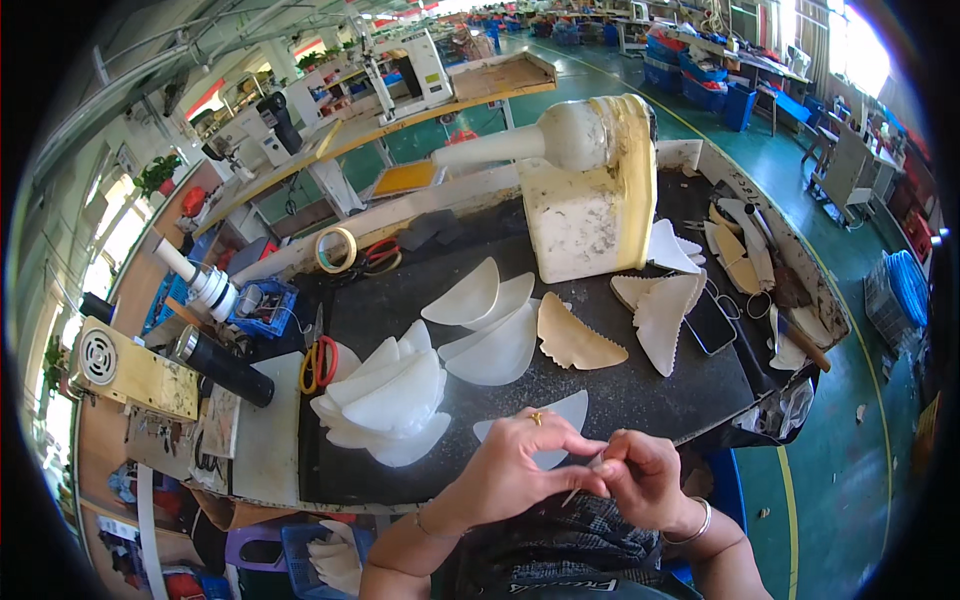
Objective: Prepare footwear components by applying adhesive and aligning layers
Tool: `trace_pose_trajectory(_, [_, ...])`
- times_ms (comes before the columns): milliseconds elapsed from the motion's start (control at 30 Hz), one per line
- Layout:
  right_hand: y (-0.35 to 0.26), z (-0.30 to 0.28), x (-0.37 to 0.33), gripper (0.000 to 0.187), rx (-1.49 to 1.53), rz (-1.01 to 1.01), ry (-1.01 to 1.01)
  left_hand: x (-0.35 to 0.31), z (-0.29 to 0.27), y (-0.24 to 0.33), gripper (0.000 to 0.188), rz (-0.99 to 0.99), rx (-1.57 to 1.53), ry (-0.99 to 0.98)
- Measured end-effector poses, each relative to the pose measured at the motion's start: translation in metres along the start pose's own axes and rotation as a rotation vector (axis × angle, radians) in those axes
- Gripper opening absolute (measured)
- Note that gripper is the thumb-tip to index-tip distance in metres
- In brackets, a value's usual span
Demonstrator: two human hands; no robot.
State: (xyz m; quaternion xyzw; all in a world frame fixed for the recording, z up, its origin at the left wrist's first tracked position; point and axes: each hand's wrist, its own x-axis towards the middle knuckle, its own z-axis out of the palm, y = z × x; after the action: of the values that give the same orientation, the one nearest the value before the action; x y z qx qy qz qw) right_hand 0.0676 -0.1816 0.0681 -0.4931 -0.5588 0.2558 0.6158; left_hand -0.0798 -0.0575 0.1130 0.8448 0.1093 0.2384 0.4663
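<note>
Close to my body, at the table's near edge, both hands meet fingertip to fingertip. My left hand (pixel 530 458), with a ring on one finger, is curled, its thumb and forefinger closing at the right hand. My right hand (pixel 645 478) pinches at the same spot. A thin, pale sliver (pixel 571 496) shows below the fingertips; its kind is too small to make out. Partly behind my left hand lies a white crescent-shaped piece (pixel 572 410). Farther off are a tan piece with a notched edge (pixel 580 338) and a white notched piece (pixel 664 322).
White curved pieces (pixel 385 400) are stacked left of centre, beside yellow-and-red scissors (pixel 320 364). A black cylinder (pixel 225 367) lies farther left. Behind stands a white machine with a tapered arm (pixel 590 190). A phone (pixel 710 322) and a wooden-handled tool (pixel 808 347) lie right.
</note>
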Motion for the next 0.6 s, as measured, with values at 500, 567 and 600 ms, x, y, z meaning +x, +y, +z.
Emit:
trace_pose_trajectory(500, [0.046,-0.030,0.010,0.020,1.900,0.396,0.080,-0.008,-0.004,-0.052,0.034,-0.502,-1.922,0.438])
trace_pose_trajectory(567, [0.057,-0.050,-0.001,0.023,1.889,0.556,-0.114,-0.010,-0.006,-0.055,0.035,-0.269,-1.894,0.383])
trace_pose_trajectory(600, [0.057,-0.062,-0.008,0.025,1.803,0.628,-0.227,-0.011,-0.009,-0.057,0.035,-0.277,-1.903,0.384])
